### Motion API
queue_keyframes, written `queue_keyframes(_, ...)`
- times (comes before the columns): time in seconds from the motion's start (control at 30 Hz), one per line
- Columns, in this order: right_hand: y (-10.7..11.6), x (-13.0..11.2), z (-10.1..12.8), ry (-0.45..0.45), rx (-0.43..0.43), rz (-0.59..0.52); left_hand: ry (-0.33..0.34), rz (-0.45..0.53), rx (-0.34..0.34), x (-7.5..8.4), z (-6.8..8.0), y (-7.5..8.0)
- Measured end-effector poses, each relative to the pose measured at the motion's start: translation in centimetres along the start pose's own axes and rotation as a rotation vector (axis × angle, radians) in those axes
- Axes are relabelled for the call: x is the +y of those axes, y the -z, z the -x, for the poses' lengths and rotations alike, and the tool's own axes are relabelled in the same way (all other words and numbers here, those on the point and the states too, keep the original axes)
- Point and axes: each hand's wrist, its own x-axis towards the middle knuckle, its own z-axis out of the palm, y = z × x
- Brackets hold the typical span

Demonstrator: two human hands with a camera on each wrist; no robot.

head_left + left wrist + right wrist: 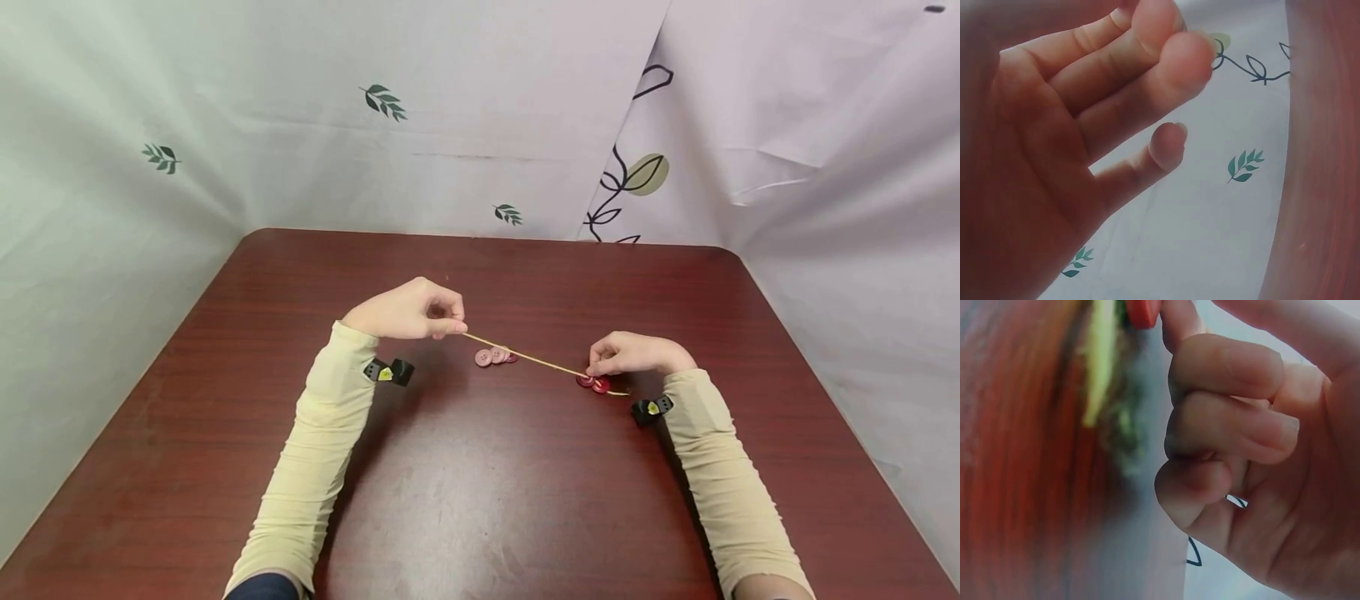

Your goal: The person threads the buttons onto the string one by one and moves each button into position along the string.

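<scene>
A yellow string [540, 361] runs taut between the two hands, sloping down to the right. My left hand [412, 310] pinches its left end between thumb and fingers, raised over the table; in the left wrist view that hand [1116, 94] shows curved fingers with the string out of sight. Lower down, my right hand [633, 353] pinches a red button [585, 381], partly hidden by the fingertips. Another red button [602, 385] sits beside it on the string, whose short tail [1099, 369] hangs past. Several pink buttons [483, 357] lie in an overlapping row between the hands, beneath the string.
The dark red-brown table [480, 500] has rounded far corners. White cloth [450, 50] with printed leaves hangs behind it and along both sides. Small black cameras [401, 372] are strapped at both wrists over pale yellow sleeves [300, 467].
</scene>
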Motion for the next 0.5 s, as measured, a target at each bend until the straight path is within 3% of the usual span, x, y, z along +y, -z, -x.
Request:
queue_keyframes(0.2,0.0,-0.7,-0.1,0.024,0.087,0.081,-0.044,-0.048,0.048,-0.1,-0.5,-0.4)
queue_keyframes(0.37,-0.6,-2.9,-0.5,0.098,0.320,0.164,-0.107,-0.095,0.102,0.2,-1.0,-0.7)
queue_keyframes(0.5,-1.8,-5.5,-1.2,0.156,0.468,0.077,-0.157,-0.159,0.162,0.6,-1.4,-1.2)
